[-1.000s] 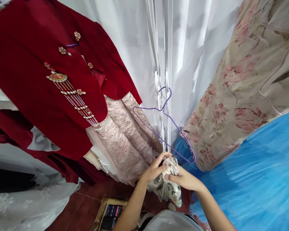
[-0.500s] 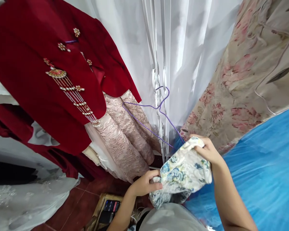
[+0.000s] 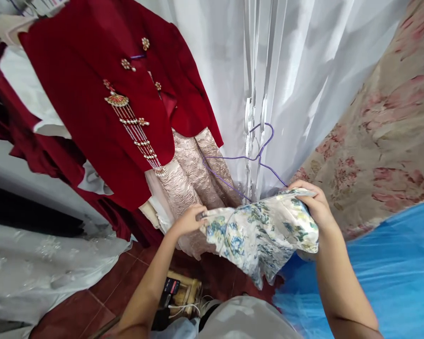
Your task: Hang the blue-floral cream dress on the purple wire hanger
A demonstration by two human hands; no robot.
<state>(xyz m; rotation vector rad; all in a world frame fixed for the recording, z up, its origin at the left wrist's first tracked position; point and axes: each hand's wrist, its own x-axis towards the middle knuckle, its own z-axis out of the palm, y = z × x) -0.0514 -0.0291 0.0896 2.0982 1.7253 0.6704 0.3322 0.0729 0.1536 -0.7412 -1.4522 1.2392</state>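
A white garment with a blue and yellow-green floral print (image 3: 257, 230) is stretched between my two hands, its lower part hanging in folds. My left hand (image 3: 191, 220) pinches its left end. My right hand (image 3: 313, 205) grips the upper right edge, close to one end of a purple wire hanger (image 3: 259, 157). The hanger hangs by its hook from the white metal rods in front of me. Its right arm runs down to the fingers of my right hand; whether they hold it too I cannot make out. The lower bar passes behind the cloth.
A red jacket (image 3: 137, 94) with beaded brooches hangs at left over a pink brocade skirt (image 3: 192, 165). White curtains (image 3: 219, 56) hang behind. On the right are a floral drape (image 3: 381, 141) and blue tulle (image 3: 385, 273). A wooden stool (image 3: 189, 292) with small items stands on the red tile floor (image 3: 102, 301).
My left hand has moved up and left, pulling the bunched floral garment wide. My right hand keeps its hold near the hanger. The view has shifted left.
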